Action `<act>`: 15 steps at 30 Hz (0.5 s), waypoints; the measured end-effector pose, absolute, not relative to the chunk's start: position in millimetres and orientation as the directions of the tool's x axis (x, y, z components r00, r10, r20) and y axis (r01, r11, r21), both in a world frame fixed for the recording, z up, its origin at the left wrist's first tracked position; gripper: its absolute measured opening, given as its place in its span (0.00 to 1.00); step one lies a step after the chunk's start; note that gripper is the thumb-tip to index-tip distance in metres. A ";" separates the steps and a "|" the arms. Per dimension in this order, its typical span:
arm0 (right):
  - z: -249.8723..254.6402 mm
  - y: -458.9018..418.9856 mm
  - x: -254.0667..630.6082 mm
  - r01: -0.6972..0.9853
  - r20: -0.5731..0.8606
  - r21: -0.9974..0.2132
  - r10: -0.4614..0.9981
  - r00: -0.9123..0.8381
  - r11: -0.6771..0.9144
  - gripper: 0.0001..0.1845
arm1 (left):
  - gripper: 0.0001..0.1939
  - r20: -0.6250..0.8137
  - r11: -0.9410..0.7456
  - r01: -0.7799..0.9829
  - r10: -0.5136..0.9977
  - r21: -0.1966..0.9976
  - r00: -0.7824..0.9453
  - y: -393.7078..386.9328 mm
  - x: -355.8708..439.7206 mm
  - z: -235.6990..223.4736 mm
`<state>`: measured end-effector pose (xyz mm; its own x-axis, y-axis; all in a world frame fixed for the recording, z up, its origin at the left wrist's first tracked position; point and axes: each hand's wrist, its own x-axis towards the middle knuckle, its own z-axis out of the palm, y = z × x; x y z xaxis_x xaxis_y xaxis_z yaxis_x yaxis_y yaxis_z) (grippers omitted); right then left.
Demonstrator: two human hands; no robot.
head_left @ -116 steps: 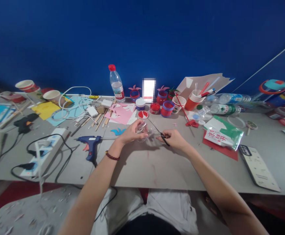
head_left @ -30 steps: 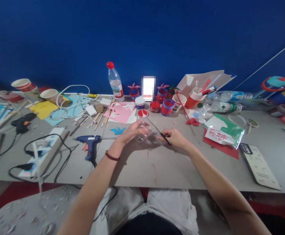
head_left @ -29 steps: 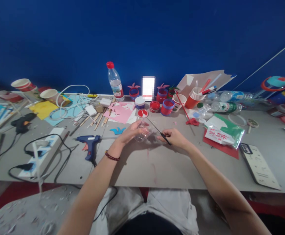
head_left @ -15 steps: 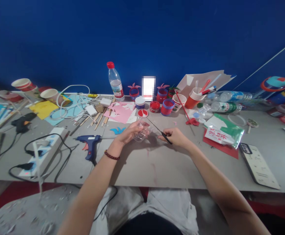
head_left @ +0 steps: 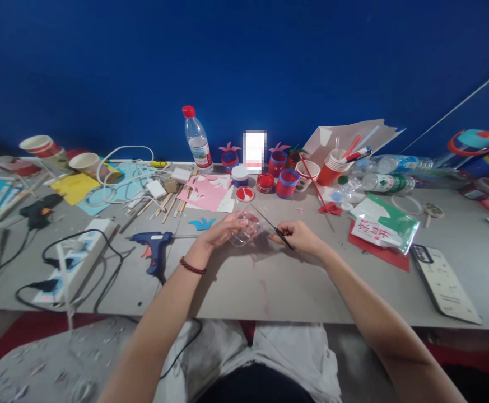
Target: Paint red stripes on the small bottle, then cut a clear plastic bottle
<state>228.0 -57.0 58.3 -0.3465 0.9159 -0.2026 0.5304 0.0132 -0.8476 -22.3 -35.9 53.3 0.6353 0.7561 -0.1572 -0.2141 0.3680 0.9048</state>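
My left hand is closed round a clear plastic bottle piece, holding it just above the grey table. My right hand grips black-handled scissors, whose thin blades point up and left and meet the plastic piece. A dark red bead bracelet sits on my left wrist. Both hands hover over the middle of the table, close together.
A blue glue gun lies left of my hands, with a power strip and cables further left. Pink paper, paint jars, a water bottle, red cups and a phone crowd the rest.
The hands have shifted only slightly; the plastic piece has turned a little in my left hand while the scissors stay against it.
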 end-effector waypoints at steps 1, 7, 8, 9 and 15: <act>58.2 -56.7 228.0 0.534 -0.192 -0.845 0.918 -0.346 0.024 0.35 | 0.27 -0.160 0.374 -0.220 0.758 0.901 0.632 -35.9 -22.6 52.8; 58.8 -55.3 229.7 0.561 -0.180 -0.826 0.921 -0.344 0.048 0.33 | 0.26 -0.150 0.403 -0.260 0.745 0.877 0.651 -35.5 -24.1 51.4; 59.4 -54.9 230.2 0.561 -0.172 -0.826 0.922 -0.348 0.058 0.33 | 0.26 -0.141 0.406 -0.265 0.735 0.874 0.663 -35.5 -24.1 52.1; 60.1 -54.4 230.7 0.561 -0.163 -0.825 0.921 -0.353 0.069 0.33 | 0.27 -0.132 0.410 -0.271 0.726 0.871 0.675 -35.6 -24.0 52.9; 58.4 -51.5 233.9 0.556 -0.139 -0.825 0.920 -0.367 0.097 0.35 | 0.28 -0.099 0.428 -0.284 0.681 0.858 0.726 -35.0 -23.6 55.8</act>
